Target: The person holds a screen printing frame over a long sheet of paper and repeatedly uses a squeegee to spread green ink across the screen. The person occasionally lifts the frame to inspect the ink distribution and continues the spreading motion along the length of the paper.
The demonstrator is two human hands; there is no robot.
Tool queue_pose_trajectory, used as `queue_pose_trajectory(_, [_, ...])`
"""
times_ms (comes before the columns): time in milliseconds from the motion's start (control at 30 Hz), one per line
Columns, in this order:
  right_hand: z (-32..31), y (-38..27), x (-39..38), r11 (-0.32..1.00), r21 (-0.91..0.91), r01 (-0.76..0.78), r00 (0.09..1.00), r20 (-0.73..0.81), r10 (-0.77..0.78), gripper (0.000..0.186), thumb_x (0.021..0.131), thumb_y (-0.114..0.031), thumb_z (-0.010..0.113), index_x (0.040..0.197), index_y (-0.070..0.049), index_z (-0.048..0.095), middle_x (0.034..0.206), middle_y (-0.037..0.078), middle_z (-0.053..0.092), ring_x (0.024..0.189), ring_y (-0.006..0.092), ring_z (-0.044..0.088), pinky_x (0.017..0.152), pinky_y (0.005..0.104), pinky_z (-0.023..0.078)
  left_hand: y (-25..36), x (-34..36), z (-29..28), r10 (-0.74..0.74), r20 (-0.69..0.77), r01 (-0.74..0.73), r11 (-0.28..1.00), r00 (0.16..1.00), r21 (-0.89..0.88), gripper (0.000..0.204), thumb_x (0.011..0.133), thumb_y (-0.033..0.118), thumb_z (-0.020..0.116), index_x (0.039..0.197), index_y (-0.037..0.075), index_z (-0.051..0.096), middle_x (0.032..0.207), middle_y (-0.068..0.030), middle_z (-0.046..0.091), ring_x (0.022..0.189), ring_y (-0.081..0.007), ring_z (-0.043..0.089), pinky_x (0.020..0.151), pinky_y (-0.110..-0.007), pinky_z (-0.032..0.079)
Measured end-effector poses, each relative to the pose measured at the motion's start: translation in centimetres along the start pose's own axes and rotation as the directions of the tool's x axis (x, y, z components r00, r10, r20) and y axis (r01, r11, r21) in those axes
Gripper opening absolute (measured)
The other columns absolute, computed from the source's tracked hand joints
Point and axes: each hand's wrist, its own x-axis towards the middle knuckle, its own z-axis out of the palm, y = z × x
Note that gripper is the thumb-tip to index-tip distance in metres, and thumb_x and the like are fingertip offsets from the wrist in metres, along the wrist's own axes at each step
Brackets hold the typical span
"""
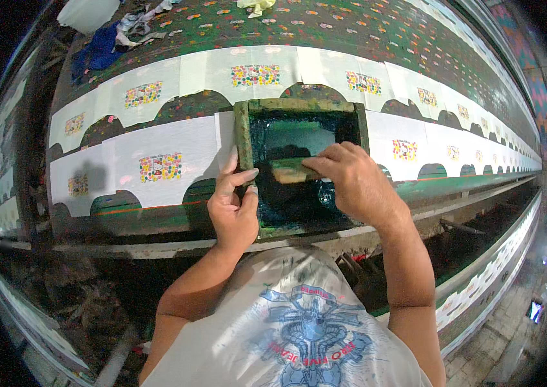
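Observation:
A wooden screen-printing frame (244, 138) with dark ink around its mesh lies over the near row of white fabric pieces. My left hand (231, 209) grips the frame's left side, with some fingers stretched along the wood. Inside the frame, my right hand (354, 177) holds a wooden squeegee (289, 173) by its right end, fingers and thumb pinched together. The squeegee lies crosswise near the middle of the mesh; its lower edge is hard to make out. A white fabric piece (189, 138) with a colourful printed rectangle lies just left of the frame.
A far row of printed white pieces (205, 71) runs along the long green table (325, 32). More printed pieces (441, 151) stretch to the right. Crumpled cloths (138, 32) and a white container (86, 14) sit at the far left. The table's near rail (138, 246) crosses before my body.

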Motion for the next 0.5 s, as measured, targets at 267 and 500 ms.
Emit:
queue_pose_trajectory(267, [0.7, -4.8, -4.6, 0.998, -0.014, -0.055, 0.998, 0.042, 0.055, 0.055, 0.079, 0.001, 0.072, 0.133, -0.006, 0.08, 0.124, 0.016, 0.075, 0.113, 0.0365, 0.069, 0.103, 0.0469, 0.056, 0.4, 0.1, -0.2, -0.001, 0.038, 0.001, 1.0, 0.999, -0.017, 0.04, 0.096, -0.021, 0.061, 0.13, -0.003, 0.072, 0.176, -0.0278, 0.045, 0.156, -0.0271, 0.053, 0.121, -0.037, 0.047])
queue_pose_trajectory(500, [3.0, -5.6, -7.4, 0.997, 0.044, -0.062, 0.997, -0.037, 0.064, 0.051, 0.081, -0.012, 0.082, 0.131, -0.007, 0.079, 0.124, 0.014, 0.072, 0.119, 0.0345, 0.068, 0.103, 0.0485, 0.055, 0.9, 0.0, 0.4, -0.087, 0.044, 0.09, 0.992, 0.995, -0.089, 0.056, 0.091, -0.02, 0.067, 0.145, -0.006, 0.065, 0.175, -0.0259, 0.045, 0.159, -0.0308, 0.049, 0.132, -0.043, 0.037])
